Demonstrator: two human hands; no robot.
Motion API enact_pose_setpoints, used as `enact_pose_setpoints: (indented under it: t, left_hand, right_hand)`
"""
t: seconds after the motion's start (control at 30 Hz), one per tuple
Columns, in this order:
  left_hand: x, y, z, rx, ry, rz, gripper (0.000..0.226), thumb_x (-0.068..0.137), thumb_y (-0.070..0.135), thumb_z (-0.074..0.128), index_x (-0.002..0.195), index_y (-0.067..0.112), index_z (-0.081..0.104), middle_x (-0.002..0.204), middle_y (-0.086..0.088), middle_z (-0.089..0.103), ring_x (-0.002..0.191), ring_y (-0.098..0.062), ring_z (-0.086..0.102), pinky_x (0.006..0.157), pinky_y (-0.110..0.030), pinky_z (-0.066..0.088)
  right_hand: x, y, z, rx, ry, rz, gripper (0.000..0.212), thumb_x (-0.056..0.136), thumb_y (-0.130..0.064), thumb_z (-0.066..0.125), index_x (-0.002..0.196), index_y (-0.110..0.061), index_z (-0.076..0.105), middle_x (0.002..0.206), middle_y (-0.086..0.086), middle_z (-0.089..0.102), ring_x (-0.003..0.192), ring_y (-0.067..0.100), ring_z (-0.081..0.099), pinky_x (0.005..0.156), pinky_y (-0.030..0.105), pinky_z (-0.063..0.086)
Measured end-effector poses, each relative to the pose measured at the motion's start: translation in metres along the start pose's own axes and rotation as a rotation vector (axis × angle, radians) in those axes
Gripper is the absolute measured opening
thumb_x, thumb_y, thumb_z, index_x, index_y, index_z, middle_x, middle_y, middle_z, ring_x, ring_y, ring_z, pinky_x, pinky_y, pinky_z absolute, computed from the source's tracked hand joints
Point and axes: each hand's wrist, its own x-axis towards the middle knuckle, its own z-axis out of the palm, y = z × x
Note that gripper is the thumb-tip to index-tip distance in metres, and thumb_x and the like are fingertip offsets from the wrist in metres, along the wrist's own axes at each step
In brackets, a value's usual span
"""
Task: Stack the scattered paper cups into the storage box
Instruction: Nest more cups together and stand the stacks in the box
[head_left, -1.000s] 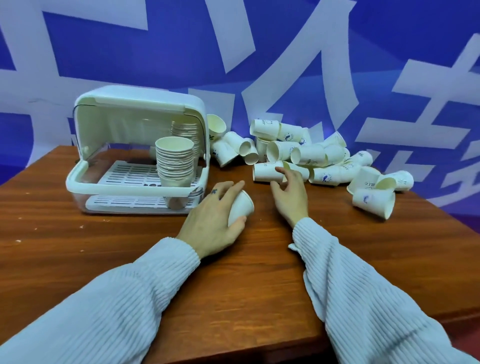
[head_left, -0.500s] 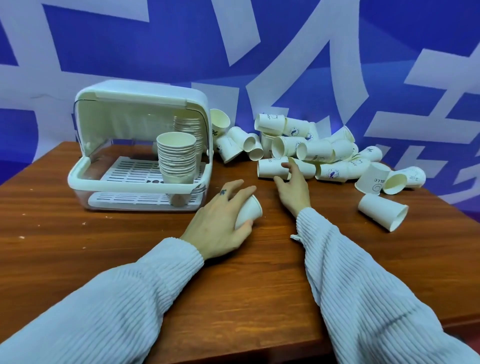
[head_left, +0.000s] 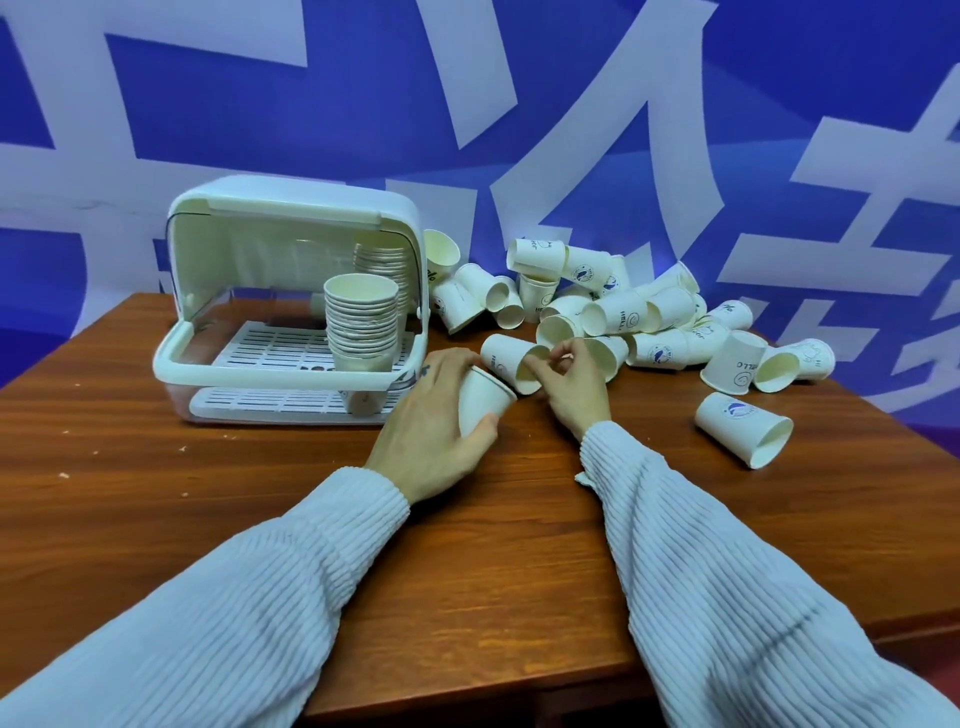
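A heap of loose white paper cups (head_left: 631, 306) crowds the brown wooden bench (head_left: 156, 493) right of the white plastic storage box (head_left: 291, 306), which holds two stacks. The left hand (head_left: 436, 421) grips a white cup (head_left: 480, 400), mouth up-right. The right hand (head_left: 569, 379) now pinches another cup's (head_left: 511, 361) rim, pulled from the heap.

You have two hands in view: your left hand (head_left: 431, 421) and your right hand (head_left: 574, 387), each holding one paper cup. One white storage box (head_left: 208, 364) stands on one wooden table (head_left: 156, 509). Inside the box are two stacks of cups (head_left: 363, 322). Roughly twenty loose cups (head_left: 639, 317) lie heaped; the exact number cannot be counted.
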Motion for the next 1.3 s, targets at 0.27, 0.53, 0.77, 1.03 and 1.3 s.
enact_pose_setpoints:
  t: [0.27, 0.53, 0.77, 1.03, 1.3]
  left_hand:
    - [0.001, -0.001, 0.001, -0.003, 0.003, 0.007, 0.057, 0.091, 0.035, 0.068, 0.140, 0.023, 0.041, 0.140, 0.005, 0.043, 0.124, -0.018, 0.051, 0.097, -0.033, 0.043]
    - [0.003, -0.002, -0.001, -0.033, 0.066, 0.018, 0.055, 0.091, 0.034, 0.069, 0.138, 0.019, 0.044, 0.138, 0.002, 0.046, 0.122, -0.018, 0.051, 0.095, -0.028, 0.039]
    - [0.011, 0.006, -0.037, -0.160, 0.470, 0.130, 0.058, 0.085, 0.023, 0.072, 0.135, 0.004, 0.048, 0.135, -0.010, 0.052, 0.122, -0.024, 0.054, 0.102, -0.041, 0.047]
    - [0.019, -0.022, -0.105, -0.398, 0.986, -0.079, 0.065, 0.097, 0.024, 0.066, 0.151, 0.010, 0.035, 0.144, -0.001, 0.050, 0.130, -0.008, 0.052, 0.107, -0.028, 0.046]
    - [0.016, -0.035, -0.110, -0.406, 0.998, -0.116, 0.064, 0.096, 0.035, 0.067, 0.150, 0.020, 0.035, 0.147, -0.001, 0.048, 0.130, -0.019, 0.054, 0.102, -0.046, 0.052]
  right_hand:
    - [-0.027, -0.030, 0.013, -0.392, 0.205, -0.140, 0.062, 0.090, -0.076, 0.048, 0.075, -0.016, 0.051, 0.072, -0.004, 0.058, 0.073, 0.022, 0.053, 0.068, 0.037, 0.039]
    - [-0.031, -0.028, 0.025, -0.539, -0.085, -0.222, 0.018, 0.090, -0.038, 0.060, 0.097, -0.024, 0.070, 0.094, -0.002, 0.059, 0.094, 0.031, 0.062, 0.073, 0.035, 0.041]
    - [-0.038, -0.044, 0.014, -0.097, 0.189, -0.321, 0.013, 0.101, -0.031, 0.057, 0.091, -0.024, 0.062, 0.083, -0.008, 0.062, 0.076, 0.018, 0.055, 0.070, 0.038, 0.045]
    - [-0.029, -0.159, 0.022, -0.051, 0.122, -0.770, 0.022, 0.102, -0.024, 0.056, 0.113, -0.012, 0.072, 0.114, -0.002, 0.071, 0.119, 0.013, 0.054, 0.103, 0.025, 0.039]
    - [-0.021, -0.192, 0.062, -0.590, -0.287, -0.938, 0.019, 0.103, -0.026, 0.047, 0.105, -0.014, 0.062, 0.104, 0.007, 0.069, 0.108, 0.033, 0.056, 0.094, 0.048, 0.044]
